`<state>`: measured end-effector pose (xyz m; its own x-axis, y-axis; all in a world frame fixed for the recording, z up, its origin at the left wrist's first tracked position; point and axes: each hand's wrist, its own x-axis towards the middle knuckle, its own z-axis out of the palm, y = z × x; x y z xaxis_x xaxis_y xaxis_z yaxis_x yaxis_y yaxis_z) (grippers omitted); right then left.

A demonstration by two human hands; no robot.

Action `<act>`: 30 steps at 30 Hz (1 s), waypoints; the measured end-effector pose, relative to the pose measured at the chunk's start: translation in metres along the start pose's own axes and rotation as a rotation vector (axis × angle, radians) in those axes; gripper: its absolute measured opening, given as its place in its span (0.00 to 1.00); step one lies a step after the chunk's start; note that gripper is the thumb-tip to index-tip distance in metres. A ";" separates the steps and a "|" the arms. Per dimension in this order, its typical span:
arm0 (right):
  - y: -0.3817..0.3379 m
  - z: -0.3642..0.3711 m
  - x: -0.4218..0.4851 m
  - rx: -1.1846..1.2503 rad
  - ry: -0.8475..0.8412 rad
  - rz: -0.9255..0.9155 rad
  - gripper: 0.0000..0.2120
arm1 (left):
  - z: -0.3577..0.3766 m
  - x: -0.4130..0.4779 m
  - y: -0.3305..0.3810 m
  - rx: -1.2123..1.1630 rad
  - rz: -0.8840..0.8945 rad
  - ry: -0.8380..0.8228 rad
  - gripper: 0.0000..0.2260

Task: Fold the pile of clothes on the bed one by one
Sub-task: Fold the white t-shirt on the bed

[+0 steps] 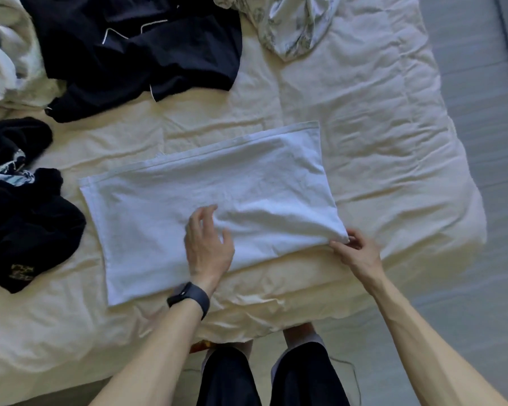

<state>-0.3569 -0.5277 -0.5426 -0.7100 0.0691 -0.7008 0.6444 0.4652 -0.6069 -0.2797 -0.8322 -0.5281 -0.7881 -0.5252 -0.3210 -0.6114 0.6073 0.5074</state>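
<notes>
- Cloth (206, 186), white and doubled into a long rectangle, lies flat on the bed (379, 142), stretching away and leftward from the one corner being held.
- The right hand (355, 253) pinches that near right corner between thumb and fingertips.
- The left hand (208, 244), a watch (191, 297) on its wrist, rests on the cloth just left of the pinch, fingers relaxed and gripping nothing.
- The fabric looks light, soft and limp. It would likely sag unless taken by its corners or pinned along the fold line.
- Beyond the pinch lie a dark garment (135, 48) and a patterned garment (294, 24). Well to its left sits a black heap (27, 224), unfolded.
</notes>
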 end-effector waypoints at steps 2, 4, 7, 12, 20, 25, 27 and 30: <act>0.005 -0.004 0.004 -0.030 -0.028 -0.005 0.15 | 0.028 0.026 0.063 0.134 0.300 -0.170 0.22; 0.006 -0.008 0.008 -0.067 -0.082 -0.042 0.16 | 0.057 0.049 0.115 0.370 0.594 -0.304 0.27; 0.013 -0.014 0.014 -0.129 -0.140 -0.091 0.15 | 0.093 0.076 0.166 0.707 0.953 -0.411 0.32; 0.020 -0.023 0.021 -0.235 -0.138 -0.137 0.10 | 0.121 0.112 0.194 0.972 1.066 -0.516 0.13; 0.031 -0.013 0.013 0.121 0.048 0.139 0.14 | 0.137 0.122 0.192 0.829 0.958 -0.496 0.10; 0.024 0.003 0.010 0.496 0.127 0.195 0.06 | 0.143 0.118 0.186 0.792 0.930 -0.438 0.11; 0.028 0.004 0.006 0.456 0.242 0.184 0.06 | 0.143 0.118 0.185 0.795 0.922 -0.445 0.11; 0.027 0.006 0.005 0.313 0.289 0.103 0.06 | 0.142 0.111 0.188 0.811 0.913 -0.451 0.11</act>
<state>-0.3414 -0.5200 -0.5644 -0.6590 0.3660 -0.6571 0.7396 0.1564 -0.6547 -0.4926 -0.6920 -0.5821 -0.7974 0.4152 -0.4379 0.4110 0.9050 0.1097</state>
